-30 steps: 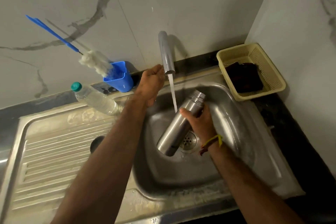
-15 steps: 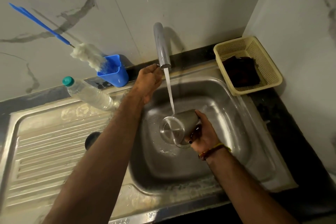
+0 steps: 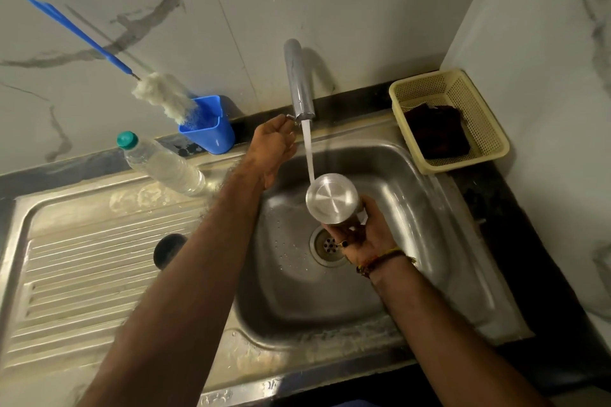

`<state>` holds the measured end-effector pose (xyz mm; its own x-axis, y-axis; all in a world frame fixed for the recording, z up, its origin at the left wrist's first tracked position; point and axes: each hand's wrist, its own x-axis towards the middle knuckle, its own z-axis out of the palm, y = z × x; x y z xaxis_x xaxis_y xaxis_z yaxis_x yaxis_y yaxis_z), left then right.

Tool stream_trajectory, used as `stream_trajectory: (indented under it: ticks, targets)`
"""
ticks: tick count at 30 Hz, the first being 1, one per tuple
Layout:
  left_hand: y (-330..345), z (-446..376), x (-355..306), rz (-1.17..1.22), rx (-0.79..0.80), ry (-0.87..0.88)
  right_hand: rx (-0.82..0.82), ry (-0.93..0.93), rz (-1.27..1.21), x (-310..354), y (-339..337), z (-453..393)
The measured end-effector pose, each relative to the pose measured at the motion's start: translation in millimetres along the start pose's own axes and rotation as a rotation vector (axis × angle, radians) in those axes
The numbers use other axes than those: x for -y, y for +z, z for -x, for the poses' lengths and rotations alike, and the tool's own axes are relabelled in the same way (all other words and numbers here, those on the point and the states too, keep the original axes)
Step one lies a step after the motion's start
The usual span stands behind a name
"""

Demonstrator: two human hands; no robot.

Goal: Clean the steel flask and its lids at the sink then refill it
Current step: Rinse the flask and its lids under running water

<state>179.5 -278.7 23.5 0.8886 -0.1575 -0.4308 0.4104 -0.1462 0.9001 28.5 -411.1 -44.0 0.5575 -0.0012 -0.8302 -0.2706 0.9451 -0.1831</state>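
Two hands work mid-frame: the right hand [image 3: 358,235] grips the steel flask [image 3: 334,200] base-up under the tap [image 3: 299,86] stream, while the left hand [image 3: 274,149] pinches the tap lever over the sink [image 3: 429,208].

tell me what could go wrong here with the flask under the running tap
1. The steel flask is wet and held only near its lower end by the right hand; it may slip into the sink.
2. The stream strikes the flask's upturned base, so water will likely splash outward.
3. The left hand is on the tap lever; opening it further could worsen the splashing.
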Motion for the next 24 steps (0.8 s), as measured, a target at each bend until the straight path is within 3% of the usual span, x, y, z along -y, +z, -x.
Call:
stream_trajectory:
  ticks: [5, 9, 12, 16, 20, 24]
  targets:
    - [-11.9, 38.0, 10.9, -0.069, 0.046, 0.058, -0.053, -0.226, 0.195, -4.9, -2.4, 13.7]
    - [-36.8, 99.8, 28.6, -0.361, 0.319, 0.123, -0.033, -0.718, 0.577, -9.7, 7.1, 39.1]
    - [-42.3, 124.7, 50.3, -0.614, 0.375, 0.255, 0.042, -1.017, 0.877, -24.2, 23.7, 58.1]
    - [-42.6, 156.8, 68.0, -0.636, 0.047, 0.378, 0.193, -1.146, 1.077, -50.8, 46.2, 80.9]
    - [-78.0, 185.1, 75.1, -0.472, -0.273, 0.43, 0.433, -1.054, 1.083, -75.4, 58.5, 97.9]
    - [-132.0, 206.8, 77.7, -0.31, -0.493, 0.428, 0.465, -0.994, 1.153, -109.2, 60.7, 80.0]
